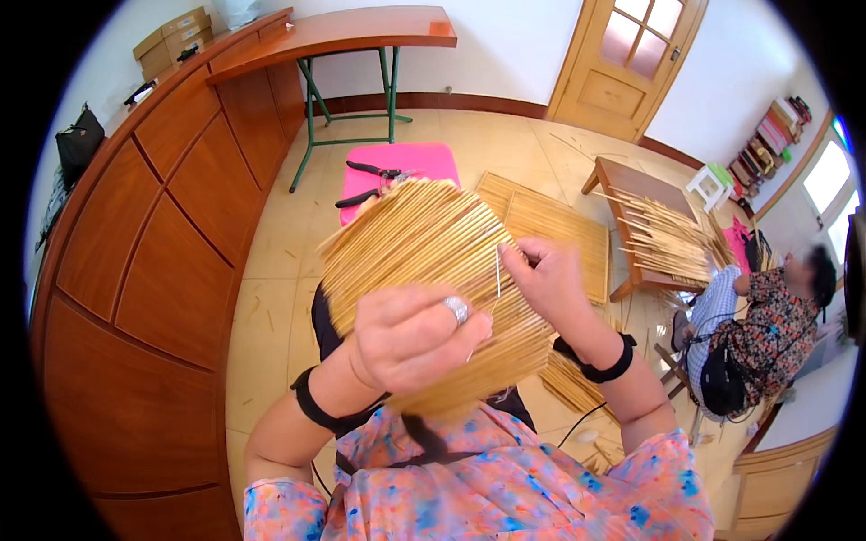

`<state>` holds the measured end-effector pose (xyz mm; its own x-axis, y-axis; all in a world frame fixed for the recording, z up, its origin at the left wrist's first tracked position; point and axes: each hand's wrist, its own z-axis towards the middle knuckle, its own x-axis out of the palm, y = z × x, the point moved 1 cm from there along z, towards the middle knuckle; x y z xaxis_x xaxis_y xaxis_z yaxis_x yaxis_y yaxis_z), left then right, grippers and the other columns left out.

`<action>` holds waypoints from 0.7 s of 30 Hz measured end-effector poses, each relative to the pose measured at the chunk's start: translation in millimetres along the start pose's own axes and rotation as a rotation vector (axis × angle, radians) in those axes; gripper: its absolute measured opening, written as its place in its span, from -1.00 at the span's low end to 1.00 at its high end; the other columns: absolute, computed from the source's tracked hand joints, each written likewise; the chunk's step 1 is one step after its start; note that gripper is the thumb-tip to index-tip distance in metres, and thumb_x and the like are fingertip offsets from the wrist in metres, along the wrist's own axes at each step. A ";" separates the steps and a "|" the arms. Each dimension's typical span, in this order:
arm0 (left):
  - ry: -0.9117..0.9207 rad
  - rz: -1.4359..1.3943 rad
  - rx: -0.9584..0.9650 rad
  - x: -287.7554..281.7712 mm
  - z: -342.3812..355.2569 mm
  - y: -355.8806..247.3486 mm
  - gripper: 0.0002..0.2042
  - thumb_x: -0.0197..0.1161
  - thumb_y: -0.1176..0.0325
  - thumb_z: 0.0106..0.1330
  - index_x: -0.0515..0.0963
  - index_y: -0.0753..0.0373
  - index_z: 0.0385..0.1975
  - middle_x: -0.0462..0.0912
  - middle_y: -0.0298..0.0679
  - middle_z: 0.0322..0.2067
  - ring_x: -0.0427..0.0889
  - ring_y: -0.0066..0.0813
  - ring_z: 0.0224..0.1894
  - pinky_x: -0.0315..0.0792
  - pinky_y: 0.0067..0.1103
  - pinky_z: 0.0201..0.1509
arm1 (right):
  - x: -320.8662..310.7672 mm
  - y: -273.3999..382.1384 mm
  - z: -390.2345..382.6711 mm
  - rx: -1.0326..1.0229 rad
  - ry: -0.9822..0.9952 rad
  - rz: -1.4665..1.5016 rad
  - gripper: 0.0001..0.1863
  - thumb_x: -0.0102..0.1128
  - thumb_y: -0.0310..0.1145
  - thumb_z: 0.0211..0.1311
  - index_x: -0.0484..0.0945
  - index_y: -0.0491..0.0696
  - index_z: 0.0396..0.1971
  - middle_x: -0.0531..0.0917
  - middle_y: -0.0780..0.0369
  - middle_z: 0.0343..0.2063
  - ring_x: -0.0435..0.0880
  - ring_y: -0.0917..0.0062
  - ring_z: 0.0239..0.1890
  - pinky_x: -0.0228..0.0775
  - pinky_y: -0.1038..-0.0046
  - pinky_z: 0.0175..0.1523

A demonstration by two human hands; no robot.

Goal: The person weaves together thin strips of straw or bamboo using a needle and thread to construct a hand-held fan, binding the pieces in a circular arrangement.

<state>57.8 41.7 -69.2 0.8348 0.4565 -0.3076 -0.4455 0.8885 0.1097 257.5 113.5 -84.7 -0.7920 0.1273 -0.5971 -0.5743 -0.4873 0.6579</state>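
A round mat of golden straw stalks (419, 243), laid side by side, is tilted up over my lap. A thin white strand (498, 272) crosses its right part. My left hand (417, 338), with a ring on one finger, is closed in a pinch above the mat, and the strand runs down to its fingertips. At the mat's right edge my right hand (547, 278) grips the rim between thumb and bent fingers, near the strand's upper end. Black bands circle both my wrists.
A pink stool (433, 160) with black-handled pliers (374, 169) stands just beyond the mat. Woven panels (564, 230) and loose stalks lie on the floor. At right, a low wooden table (636, 185) bears stalks (667, 239); a person (767, 325) sits beside it. Wooden cabinets (135, 397) line the left.
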 end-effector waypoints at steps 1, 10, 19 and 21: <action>0.008 -0.075 -0.004 -0.6 0.8 0.5 -0.81 0.37 0.58 -0.01 0.56 0.33 -0.37 0.58 -0.21 -0.42 0.66 -0.32 -0.47 0.57 -0.54 -0.45 | -0.1 1.0 0.1 -0.005 0.002 -0.005 -0.75 0.28 -0.33 0.19 0.61 -0.21 -0.55 0.42 0.32 -0.79 0.24 0.76 -0.69 0.09 0.57 -0.60; -0.038 -0.566 -0.621 -17.5 4.2 -7.8 -0.94 0.01 0.44 0.47 0.36 0.27 -0.20 0.54 -0.21 -0.49 0.56 -0.49 -0.56 0.46 -0.62 -0.52 | 11.5 -0.3 1.9 -0.023 0.039 0.008 -0.70 0.27 -0.23 0.14 0.60 -0.17 -0.61 0.43 0.13 -0.81 0.36 0.51 -0.78 0.18 0.44 -0.61; -0.815 -0.515 -0.956 -289.6 -109.0 59.2 -0.91 0.05 0.47 0.41 0.44 0.30 -0.17 0.57 -0.15 -0.35 0.58 -0.42 -0.35 0.47 -0.57 -0.26 | -8.3 -43.1 9.5 0.018 0.019 -0.175 -0.64 0.26 -0.19 0.14 0.55 -0.17 -0.68 0.42 0.09 -0.81 0.37 0.38 -0.77 0.21 0.38 -0.58; -0.921 -0.400 -0.989 -401.1 -160.6 77.9 -0.89 0.06 0.48 0.40 0.46 0.31 -0.17 0.58 -0.14 -0.31 0.58 -0.40 -0.31 0.47 -0.56 -0.20 | -10.8 -70.7 10.7 0.117 0.018 -0.132 -0.62 0.25 -0.18 0.14 0.53 -0.17 -0.70 0.42 0.09 -0.81 0.37 0.38 -0.77 0.21 0.37 -0.58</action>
<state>-363.7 -79.5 -89.0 0.6952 0.3922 0.6024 0.1502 0.7403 -0.6553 304.4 155.8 -119.8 -0.7051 0.1674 -0.6891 -0.6938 -0.3638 0.6215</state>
